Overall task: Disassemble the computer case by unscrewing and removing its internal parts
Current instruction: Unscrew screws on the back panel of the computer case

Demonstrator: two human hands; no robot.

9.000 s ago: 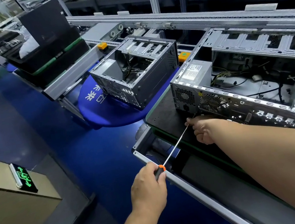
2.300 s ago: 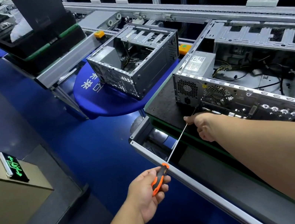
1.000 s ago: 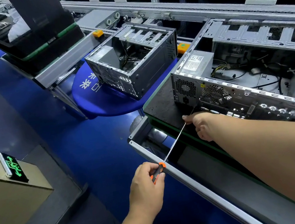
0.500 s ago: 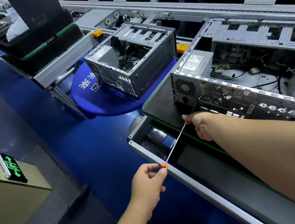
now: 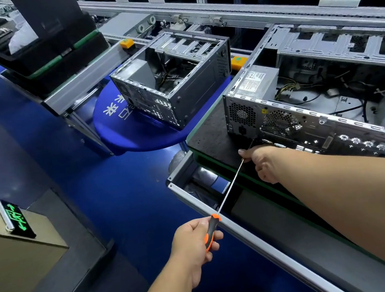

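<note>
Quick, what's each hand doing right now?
Left hand: closed around the orange-and-black handle of the screwdriver.
Right hand: fingers curled at the screwdriver's shaft, near the computer case.

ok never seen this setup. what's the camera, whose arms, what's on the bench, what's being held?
There is one view, from a wide-angle camera on a person's head, looking forward and down, so the two bare arms are the wearer's own; there is no robot. The left hand grips the orange and black handle of a long screwdriver. The right hand pinches the thin shaft near its tip, steering it to the rear panel of the near computer case. That case lies open on a black mat, with a power supply and loose cables inside. A second open case sits further back on a blue round table. The screw itself is hidden behind the right hand.
</note>
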